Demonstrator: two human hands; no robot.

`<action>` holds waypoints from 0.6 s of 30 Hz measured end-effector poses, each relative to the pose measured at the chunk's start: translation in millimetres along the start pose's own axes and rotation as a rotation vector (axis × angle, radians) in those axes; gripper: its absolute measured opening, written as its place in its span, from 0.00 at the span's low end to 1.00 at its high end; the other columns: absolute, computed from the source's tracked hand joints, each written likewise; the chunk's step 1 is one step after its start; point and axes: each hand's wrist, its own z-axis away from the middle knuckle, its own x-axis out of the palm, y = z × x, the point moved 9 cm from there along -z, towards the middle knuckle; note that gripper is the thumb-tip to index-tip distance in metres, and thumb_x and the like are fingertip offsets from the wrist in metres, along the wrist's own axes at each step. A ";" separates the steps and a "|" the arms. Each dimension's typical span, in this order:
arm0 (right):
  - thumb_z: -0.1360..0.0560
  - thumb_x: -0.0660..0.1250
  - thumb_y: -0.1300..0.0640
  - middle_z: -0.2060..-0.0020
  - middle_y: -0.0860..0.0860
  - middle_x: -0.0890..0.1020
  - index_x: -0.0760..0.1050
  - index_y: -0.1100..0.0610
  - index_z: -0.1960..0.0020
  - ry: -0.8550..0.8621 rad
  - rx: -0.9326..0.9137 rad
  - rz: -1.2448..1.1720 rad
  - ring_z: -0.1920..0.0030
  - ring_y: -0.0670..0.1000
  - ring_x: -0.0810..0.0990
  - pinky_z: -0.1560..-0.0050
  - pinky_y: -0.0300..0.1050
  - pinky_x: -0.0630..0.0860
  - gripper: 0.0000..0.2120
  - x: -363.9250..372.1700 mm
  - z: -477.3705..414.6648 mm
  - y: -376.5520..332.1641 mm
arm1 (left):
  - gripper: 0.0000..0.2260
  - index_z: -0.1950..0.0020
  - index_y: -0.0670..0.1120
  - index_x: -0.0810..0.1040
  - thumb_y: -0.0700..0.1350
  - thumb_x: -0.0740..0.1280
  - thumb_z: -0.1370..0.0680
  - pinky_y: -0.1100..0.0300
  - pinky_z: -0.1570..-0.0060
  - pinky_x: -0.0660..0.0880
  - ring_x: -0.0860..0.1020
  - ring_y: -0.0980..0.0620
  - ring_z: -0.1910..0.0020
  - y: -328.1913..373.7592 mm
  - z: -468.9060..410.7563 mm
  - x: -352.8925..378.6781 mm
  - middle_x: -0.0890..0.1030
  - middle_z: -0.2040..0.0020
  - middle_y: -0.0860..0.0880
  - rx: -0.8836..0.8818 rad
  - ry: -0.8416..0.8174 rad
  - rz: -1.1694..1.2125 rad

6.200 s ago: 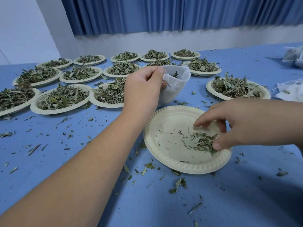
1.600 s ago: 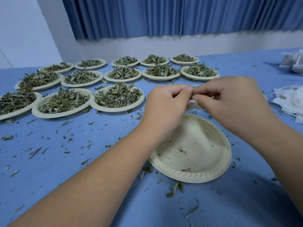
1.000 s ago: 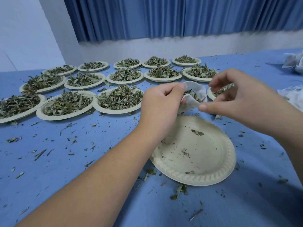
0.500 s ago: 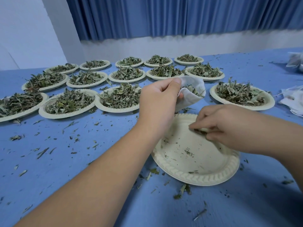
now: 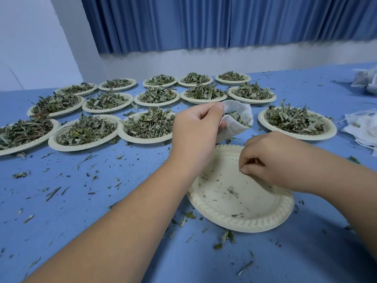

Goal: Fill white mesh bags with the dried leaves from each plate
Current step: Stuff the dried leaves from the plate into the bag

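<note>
1. While the left hand point(image 5: 195, 131) pinches its rim between thumb and curled fingers, the bag point(image 5: 232, 128) is held with its mouth open over the far edge of the near plate point(image 5: 244, 225). Leaves point(image 5: 237, 117) show inside the mouth.
2. The right hand point(image 5: 271, 160) sits over that plate, fingers curled. Thumb and fingertips pinch a small bit of leaf.
3. The near plate holds only scattered crumbs point(image 5: 231, 190).
4. A heaped plate point(image 5: 295, 137) stands just right of the bag. More heaped plates point(image 5: 85, 147) run in rows to the left and back.
5. Loose bits litter the blue table point(image 5: 81, 211). A pile of white bags point(image 5: 363, 129) lies at the right edge, and a blue curtain point(image 5: 204, 21) hangs behind.
</note>
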 end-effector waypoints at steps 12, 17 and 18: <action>0.33 0.76 0.50 0.69 0.50 0.77 0.82 0.50 0.62 0.652 0.066 -0.438 0.68 0.48 0.72 0.66 0.36 0.68 0.05 -77.7 28.5 19.6 | 0.10 0.59 0.54 0.84 0.45 0.66 0.21 0.71 0.76 0.64 0.68 0.63 0.80 2.3 3.9 14.1 0.75 0.77 0.59 0.063 -0.082 -0.153; 0.36 0.75 0.44 0.67 0.48 0.74 0.76 0.49 0.62 0.589 0.266 -0.489 0.69 0.44 0.71 0.66 0.34 0.68 0.12 -59.8 19.3 37.9 | 0.13 0.64 0.57 0.83 0.45 0.66 0.21 0.71 0.77 0.63 0.67 0.62 0.80 2.5 5.2 14.9 0.75 0.76 0.58 0.066 -0.087 -0.129; 0.36 0.74 0.41 0.65 0.48 0.75 0.75 0.49 0.59 0.556 0.323 -0.572 0.69 0.44 0.73 0.66 0.38 0.72 0.15 -54.5 19.2 45.8 | 0.14 0.64 0.57 0.84 0.46 0.66 0.21 0.71 0.77 0.63 0.67 0.61 0.79 2.3 5.0 14.2 0.75 0.75 0.58 0.062 -0.083 -0.125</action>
